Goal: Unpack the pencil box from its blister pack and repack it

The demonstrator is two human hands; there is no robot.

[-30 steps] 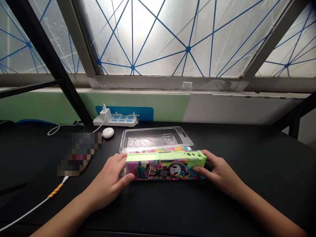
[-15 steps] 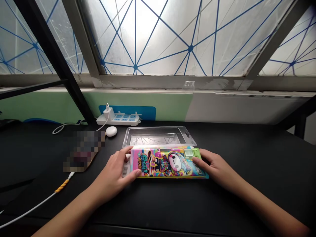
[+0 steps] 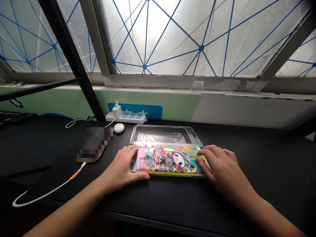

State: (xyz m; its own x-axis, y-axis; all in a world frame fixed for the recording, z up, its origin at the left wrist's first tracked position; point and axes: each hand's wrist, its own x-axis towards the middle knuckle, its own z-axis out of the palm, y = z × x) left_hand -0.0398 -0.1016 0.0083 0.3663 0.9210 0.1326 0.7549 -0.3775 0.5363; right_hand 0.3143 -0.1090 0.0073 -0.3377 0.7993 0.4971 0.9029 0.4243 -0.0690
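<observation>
A colourful pencil case (image 3: pixel 168 161) with a cartoon character printed on its lid lies flat on the black desk. My left hand (image 3: pixel 123 166) grips its left end, the thumb along the front edge and the fingers at the back corner. Bent over the right end, my right hand (image 3: pixel 219 168) holds the case there, with fingertips on the small green-framed panel of the lid. Directly behind the case rests a clear plastic packaging tray (image 3: pixel 197 141). A pale piece with a barcode shows in part beside my left hand.
To the left lies a phone-like, blurred-out object (image 3: pixel 95 144) with a white cable (image 3: pixel 56 187) running from it. A white rounded case (image 3: pixel 119 128) sits near a power strip (image 3: pixel 133 117) by the wall. A black metal post (image 3: pixel 74 62) slants across the left.
My right hand has moved over the right end of the pencil case, covering more of it. My left thumb has slid from the lid to the front edge. The view has shifted left.
</observation>
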